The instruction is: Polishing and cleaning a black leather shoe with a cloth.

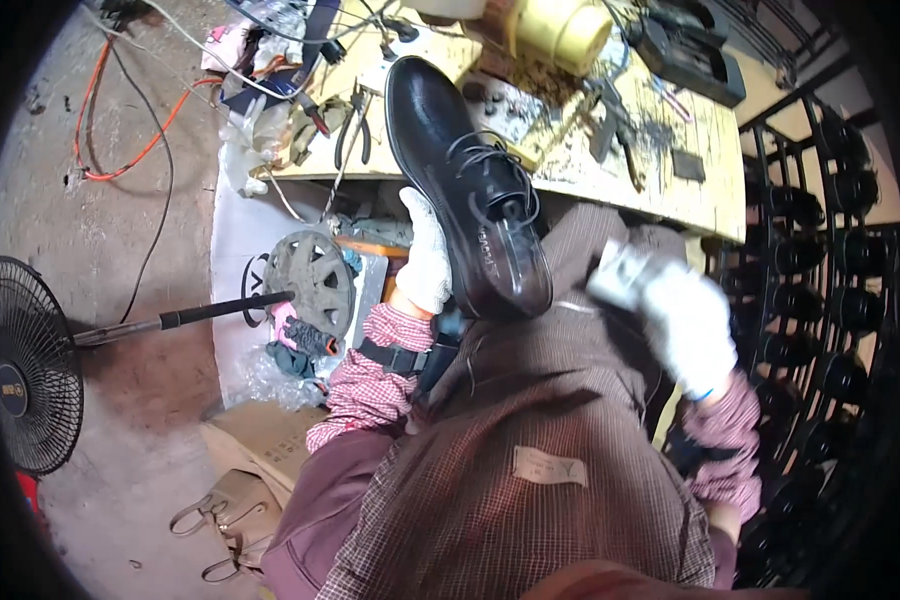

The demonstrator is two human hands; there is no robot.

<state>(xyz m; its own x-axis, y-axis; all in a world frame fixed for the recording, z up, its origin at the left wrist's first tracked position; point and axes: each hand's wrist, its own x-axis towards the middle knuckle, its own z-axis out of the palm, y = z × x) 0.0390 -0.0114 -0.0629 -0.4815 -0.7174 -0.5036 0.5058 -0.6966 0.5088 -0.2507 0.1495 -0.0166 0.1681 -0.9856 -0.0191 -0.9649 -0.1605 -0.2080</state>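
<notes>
A black leather lace-up shoe (435,130) is tilted above my lap, its toe pointing away toward the workbench and its opening facing up. My left hand (426,260), in a white glove, is closed on the shoe's left side near the heel; the thumb lies along the edge and the other fingers are hidden beneath. To the right, my right hand (682,325), also white-gloved, is apart from the shoe over my apron and smeared by motion. At its fingertips is a pale, cloth-like piece (615,275), too blurred to name surely.
Ahead stands a cluttered workbench (580,190) with pliers (352,135), cables and a yellow machine (560,35). A black rack (815,250) full of dark shoes rises at the right. To the left are a floor fan (32,365), an orange cord (88,120) and a cardboard box (265,440).
</notes>
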